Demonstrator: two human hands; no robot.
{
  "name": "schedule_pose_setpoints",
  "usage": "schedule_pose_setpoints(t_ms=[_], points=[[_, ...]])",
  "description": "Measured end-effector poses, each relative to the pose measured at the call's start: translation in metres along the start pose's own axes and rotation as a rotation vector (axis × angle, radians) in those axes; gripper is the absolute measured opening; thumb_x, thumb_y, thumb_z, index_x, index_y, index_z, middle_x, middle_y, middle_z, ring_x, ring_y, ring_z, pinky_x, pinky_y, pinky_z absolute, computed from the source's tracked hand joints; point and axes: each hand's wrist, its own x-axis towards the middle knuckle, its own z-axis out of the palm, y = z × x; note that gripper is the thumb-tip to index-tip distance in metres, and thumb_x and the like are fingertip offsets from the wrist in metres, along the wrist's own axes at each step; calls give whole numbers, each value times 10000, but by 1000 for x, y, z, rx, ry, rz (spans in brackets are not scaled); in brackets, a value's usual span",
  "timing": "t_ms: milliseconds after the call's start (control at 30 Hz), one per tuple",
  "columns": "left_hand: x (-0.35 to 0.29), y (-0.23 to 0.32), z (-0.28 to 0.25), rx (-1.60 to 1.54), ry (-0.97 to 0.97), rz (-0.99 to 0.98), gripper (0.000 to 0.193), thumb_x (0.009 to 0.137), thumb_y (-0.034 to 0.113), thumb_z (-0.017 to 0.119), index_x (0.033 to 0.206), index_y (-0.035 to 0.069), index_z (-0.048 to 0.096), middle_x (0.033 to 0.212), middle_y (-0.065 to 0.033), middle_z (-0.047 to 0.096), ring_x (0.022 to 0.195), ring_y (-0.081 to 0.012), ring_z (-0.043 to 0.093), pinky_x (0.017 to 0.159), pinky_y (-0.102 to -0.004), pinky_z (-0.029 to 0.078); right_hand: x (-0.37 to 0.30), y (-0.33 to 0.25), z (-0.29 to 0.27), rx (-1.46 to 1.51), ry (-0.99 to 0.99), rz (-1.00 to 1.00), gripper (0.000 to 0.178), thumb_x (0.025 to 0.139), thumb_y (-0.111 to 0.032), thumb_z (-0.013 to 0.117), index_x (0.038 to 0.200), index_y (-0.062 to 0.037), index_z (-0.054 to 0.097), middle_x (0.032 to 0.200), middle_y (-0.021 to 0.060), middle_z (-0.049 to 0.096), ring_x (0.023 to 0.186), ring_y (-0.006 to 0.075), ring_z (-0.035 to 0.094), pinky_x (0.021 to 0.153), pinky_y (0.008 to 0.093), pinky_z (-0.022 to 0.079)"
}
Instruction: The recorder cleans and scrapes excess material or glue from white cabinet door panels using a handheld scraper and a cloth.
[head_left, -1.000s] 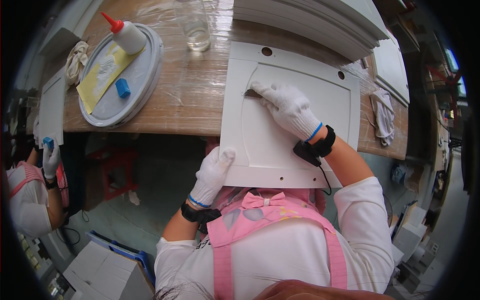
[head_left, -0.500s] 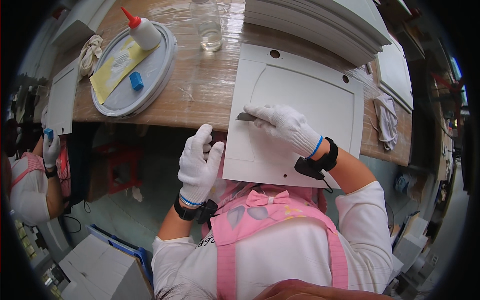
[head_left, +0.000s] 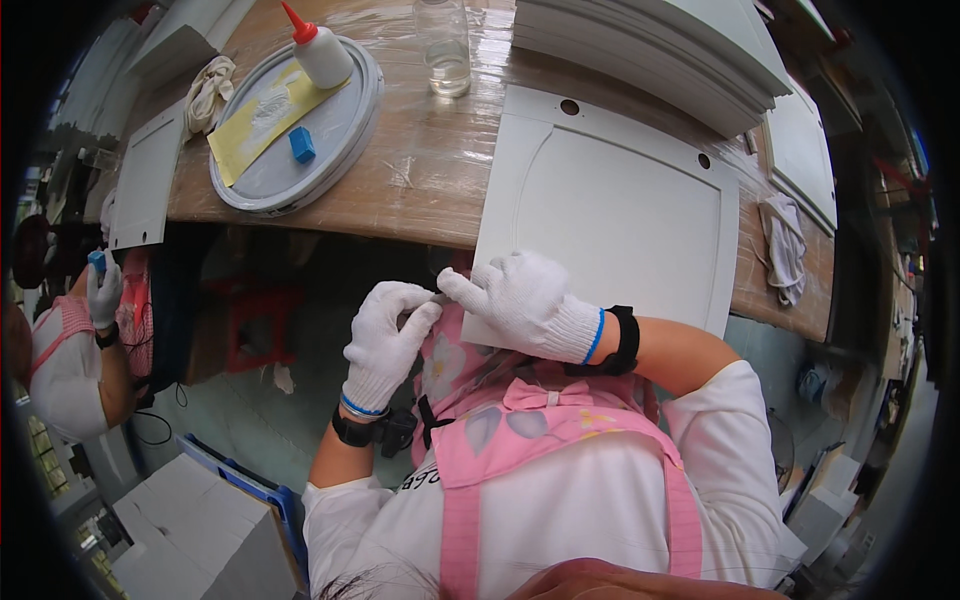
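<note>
Co-worker's hand [head_left: 103, 290], 9 o'clock: white glove, a small blue thing held in it; apart from the wearer's own hands.

Small panel [head_left: 147, 186], 10 o'clock: white, flat on the worktop [head_left: 430, 170] edge.

Cloth [head_left: 208, 88], 11 o'clock: crumpled, just beside the tray.

Tray [head_left: 345, 125], 11 o'clock: round, grey. Carries a yellow sheet [head_left: 262, 118], a blue block [head_left: 301, 145] and a glue bottle [head_left: 320, 55] with a red nozzle.

Left hand [head_left: 385, 345], centre: gloved, black wristband. Fingers narrow, tips meeting the right hand's tips on something small and pale; too small to tell what.

Glass [head_left: 445, 50], 12 o'clock: clear, upright, near the door's far left corner.

Right hand [head_left: 525, 305], centre: gloved, blue cuff stripe, black wristband. Fingers curled narrow, pinching at the same small item. It lies over the door's near left corner.

Door [head_left: 620, 215], 1 o'clock: white panel with a recessed arched field and two round holes at the far edge. Flat on the worktop, near edge overhanging toward the wearer.

Stack [head_left: 650, 50], 1 o'clock: white panels, behind the door.

Rag [head_left: 785, 245], 3 o'clock: white, just right of the door.

Step, as judged: a pause in working the door surface, both hands adjusting or cleaning a small tool off the panel. The next move calls for a steady regrip, the left hand bracing the near edge, and the right returning flat to the face.
</note>
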Motion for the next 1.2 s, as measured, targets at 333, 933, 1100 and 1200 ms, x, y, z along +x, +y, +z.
schedule_pose_setpoints(t_ms=[333,933,1100,1200], points=[[-2,-59,-30,730,256,20,298,838,100,691,1134,122,660,1136,-131,602,1011,-347,585,851,-448,508,-3,27,16,421,176,133,364,895,-158,616,1256,-113,599,930,174,659,835,374,638,722,446,512],[-10,-9,-19,199,51,123,214,823,245,742,924,70,672,960,-102,660,981,-303,617,886,-398,492,11,-15,-6,290,171,-111,359,789,-17,639,1137,-104,644,770,119,653,731,339,642,620,445,485],[-9,-4,-22,140,2,38,263,841,316,723,961,83,702,1035,-118,657,1030,-310,610,912,-404,486,12,-18,-10,238,219,-134,363,785,2,634,1128,-115,646,754,107,636,701,332,619,612,447,471],[-11,-6,-21,156,-39,-2,258,854,289,702,955,52,698,992,-130,666,996,-308,619,886,-399,495,12,-20,-15,191,176,-149,348,795,-4,649,1124,-117,649,760,94,604,702,317,589,622,435,463]])
